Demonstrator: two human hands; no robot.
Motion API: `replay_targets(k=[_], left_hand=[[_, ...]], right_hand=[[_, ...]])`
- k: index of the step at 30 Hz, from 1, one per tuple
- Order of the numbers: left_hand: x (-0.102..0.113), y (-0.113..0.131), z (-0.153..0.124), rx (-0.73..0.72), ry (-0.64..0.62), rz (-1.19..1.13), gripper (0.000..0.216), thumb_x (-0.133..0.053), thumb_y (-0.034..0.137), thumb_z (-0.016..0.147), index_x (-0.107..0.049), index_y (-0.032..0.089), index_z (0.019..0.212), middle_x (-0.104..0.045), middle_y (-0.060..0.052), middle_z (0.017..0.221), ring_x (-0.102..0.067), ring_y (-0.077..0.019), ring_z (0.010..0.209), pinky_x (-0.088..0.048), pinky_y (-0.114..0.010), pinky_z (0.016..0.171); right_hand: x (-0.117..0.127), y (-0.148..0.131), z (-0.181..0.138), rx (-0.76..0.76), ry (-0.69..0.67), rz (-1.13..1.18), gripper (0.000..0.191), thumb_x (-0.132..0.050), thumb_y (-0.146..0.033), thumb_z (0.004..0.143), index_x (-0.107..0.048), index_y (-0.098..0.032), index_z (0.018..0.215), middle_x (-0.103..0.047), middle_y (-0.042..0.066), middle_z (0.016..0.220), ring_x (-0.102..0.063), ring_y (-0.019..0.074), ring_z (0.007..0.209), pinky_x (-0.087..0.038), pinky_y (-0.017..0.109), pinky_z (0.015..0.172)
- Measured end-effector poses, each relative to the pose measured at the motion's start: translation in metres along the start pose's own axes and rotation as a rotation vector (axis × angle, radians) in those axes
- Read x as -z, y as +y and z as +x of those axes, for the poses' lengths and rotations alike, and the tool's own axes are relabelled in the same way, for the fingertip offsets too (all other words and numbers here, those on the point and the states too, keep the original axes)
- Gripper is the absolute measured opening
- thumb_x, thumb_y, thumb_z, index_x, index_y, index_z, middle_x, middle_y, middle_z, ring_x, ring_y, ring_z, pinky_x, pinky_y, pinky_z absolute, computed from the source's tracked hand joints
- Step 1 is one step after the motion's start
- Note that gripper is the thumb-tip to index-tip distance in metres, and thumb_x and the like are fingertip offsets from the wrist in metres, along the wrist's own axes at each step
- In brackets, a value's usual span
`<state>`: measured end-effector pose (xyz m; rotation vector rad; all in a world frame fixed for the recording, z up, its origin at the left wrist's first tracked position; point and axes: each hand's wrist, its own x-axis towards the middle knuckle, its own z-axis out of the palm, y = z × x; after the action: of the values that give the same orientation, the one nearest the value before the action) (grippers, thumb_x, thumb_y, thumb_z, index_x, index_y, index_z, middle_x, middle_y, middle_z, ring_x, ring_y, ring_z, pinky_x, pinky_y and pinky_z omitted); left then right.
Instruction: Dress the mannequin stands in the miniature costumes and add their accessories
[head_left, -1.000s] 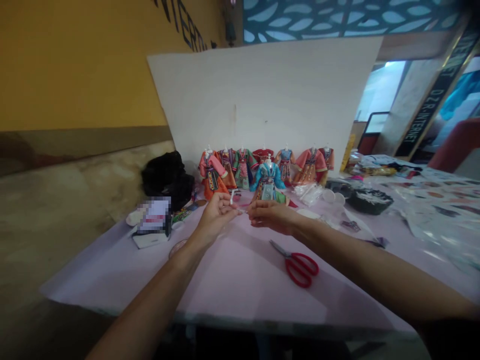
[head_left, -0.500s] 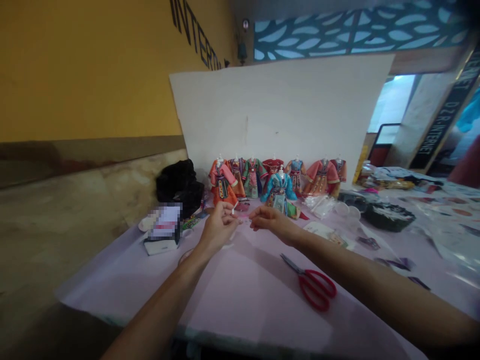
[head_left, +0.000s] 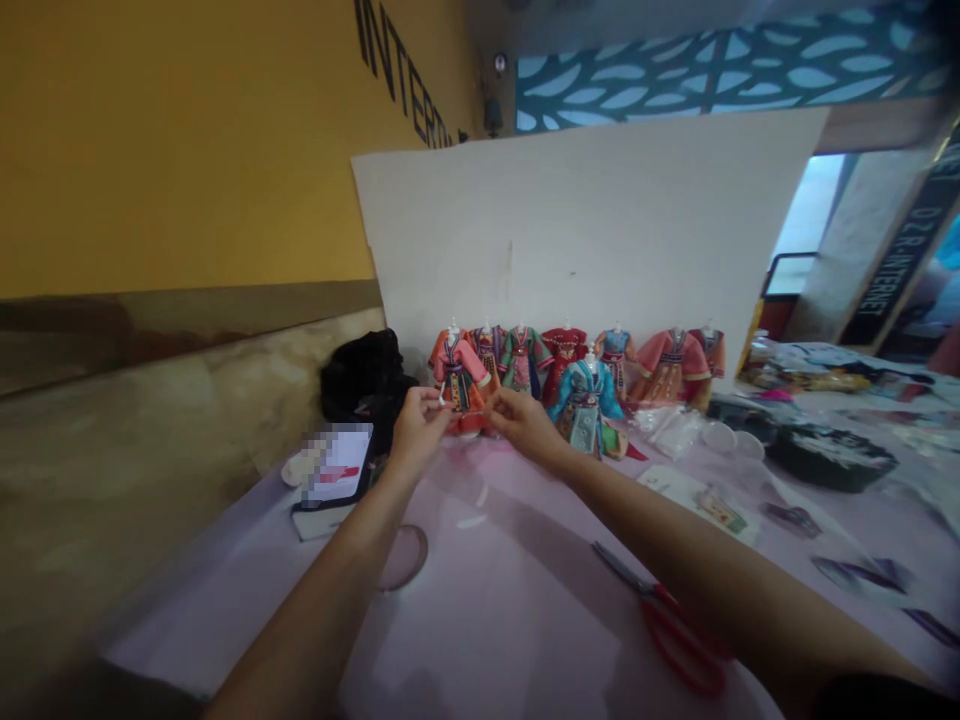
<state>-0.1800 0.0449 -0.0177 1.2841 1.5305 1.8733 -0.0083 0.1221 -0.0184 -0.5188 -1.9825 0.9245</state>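
My left hand (head_left: 421, 426) is closed, its thumb and fingertips pinching a small white piece (head_left: 445, 402). Beside it, my right hand (head_left: 523, 428) is also closed at the fingertips; what they hold, if anything, is too small to make out. Between and just behind both hands stands a headless doll figure in a pink and orange robe (head_left: 459, 372). From this view I cannot tell whether my fingers touch that robe. Right of my right hand stands another figure in a bright blue robe (head_left: 587, 405).
Red-handled scissors (head_left: 675, 630) lie partly under my right forearm. A roll of tape or ring (head_left: 406, 558) is beside my left forearm. A phone (head_left: 339, 465) rests on a white box at left. More robed figures (head_left: 564, 360) line the white board (head_left: 592, 220). A dark tray (head_left: 832, 455) sits right.
Both hands have moved forward to the pink-robed figure and a little farther apart. The camera view has shifted slightly, and the ring on the table shows more fully.
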Motion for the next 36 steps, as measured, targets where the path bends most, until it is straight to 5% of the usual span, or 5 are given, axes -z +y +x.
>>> replay_targets(k=[9,20,24,28,36], left_hand=[[0.001,0.003,-0.013,0.275,-0.218,-0.382,0.032,-0.078,0.021,0.069,-0.055,0.018,0.092,-0.077,-0.005,0.084,-0.075,-0.0179,0.08,-0.055,-0.032,0.081],[-0.027,0.026,-0.036,0.178,-0.399,-0.128,0.037,-0.082,0.04,0.071,-0.06,0.02,0.092,-0.072,0.001,0.07,-0.07,-0.0159,0.066,-0.055,-0.028,0.069],[-0.002,0.033,-0.04,0.101,-0.41,0.054,0.026,-0.079,0.037,0.071,-0.063,0.02,0.083,-0.067,0.001,0.062,-0.064,-0.0149,0.058,-0.05,-0.026,0.06],[0.049,0.026,-0.051,0.237,-0.403,0.25,0.02,-0.08,0.033,0.067,-0.065,0.02,0.07,-0.061,0.001,0.057,-0.055,-0.0128,0.05,-0.042,-0.023,0.05],[0.081,0.007,-0.067,0.513,-0.853,0.481,0.025,-0.081,0.039,0.071,-0.066,0.021,0.065,-0.059,-0.002,0.057,-0.056,-0.018,0.051,-0.042,-0.027,0.05]], right_hand=[[0.015,0.007,-0.01,-0.122,0.085,0.383,0.021,-0.073,-0.033,0.079,-0.06,-0.023,0.091,-0.061,0.001,0.092,-0.059,0.0154,0.084,-0.049,0.029,0.076],[0.048,-0.014,-0.062,-0.112,0.08,0.422,0.035,-0.075,-0.03,0.078,-0.058,-0.027,0.108,-0.066,0.002,0.098,-0.063,0.0161,0.084,-0.052,0.029,0.074],[0.077,-0.016,-0.095,-0.162,0.101,0.364,0.037,-0.077,-0.033,0.079,-0.059,-0.026,0.111,-0.066,0.002,0.1,-0.065,0.0176,0.086,-0.054,0.031,0.073],[0.096,-0.006,-0.121,-0.188,0.107,0.32,0.035,-0.08,-0.034,0.078,-0.063,-0.026,0.108,-0.067,0.002,0.099,-0.066,0.019,0.089,-0.057,0.034,0.078],[0.092,-0.001,-0.145,-0.231,0.086,0.293,0.027,-0.075,-0.032,0.082,-0.065,-0.027,0.106,-0.069,0.003,0.103,-0.066,0.0188,0.09,-0.056,0.035,0.08]])
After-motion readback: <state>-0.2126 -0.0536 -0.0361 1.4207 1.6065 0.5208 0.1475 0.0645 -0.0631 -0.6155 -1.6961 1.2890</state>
